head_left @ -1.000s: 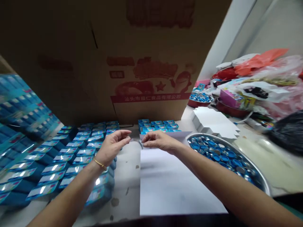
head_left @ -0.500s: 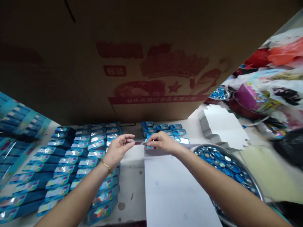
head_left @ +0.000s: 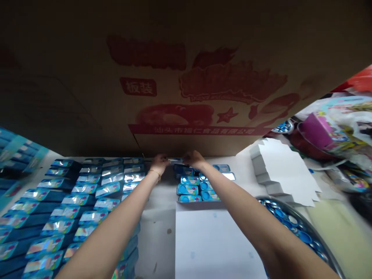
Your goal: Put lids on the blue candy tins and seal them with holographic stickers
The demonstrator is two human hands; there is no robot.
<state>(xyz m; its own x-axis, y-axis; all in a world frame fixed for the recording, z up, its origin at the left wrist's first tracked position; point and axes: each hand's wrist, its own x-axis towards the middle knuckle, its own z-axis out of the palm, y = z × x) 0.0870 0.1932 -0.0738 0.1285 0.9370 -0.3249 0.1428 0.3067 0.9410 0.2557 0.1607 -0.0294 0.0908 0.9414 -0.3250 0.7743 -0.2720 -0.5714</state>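
Note:
Both my hands are stretched forward to the foot of the big cardboard box [head_left: 192,145]. My left hand [head_left: 159,163] is closed, its fingertips at one end of a small pale strip [head_left: 175,160]. My right hand [head_left: 194,159] pinches the other end, so the strip spans the gap between them; its kind is too blurred to make out. Just under my right hand lies a group of small blue boxes [head_left: 187,190] with round blue fronts. A stack of white sheets [head_left: 215,240] lies nearer to me, touching the group.
Rows of blue packets [head_left: 77,199] fill the left of the white table [head_left: 157,221]. To the right are a metal basin [head_left: 316,232] of round blue-and-silver pieces, partly behind my forearm, and a stack of white die-cut cards [head_left: 286,166]. Farther right sits a pink box [head_left: 316,130] among bags.
Both hands have moved forward, away from me, towards the cardboard box, with the thin strip still between them. More of the small blue boxes now shows below my right hand.

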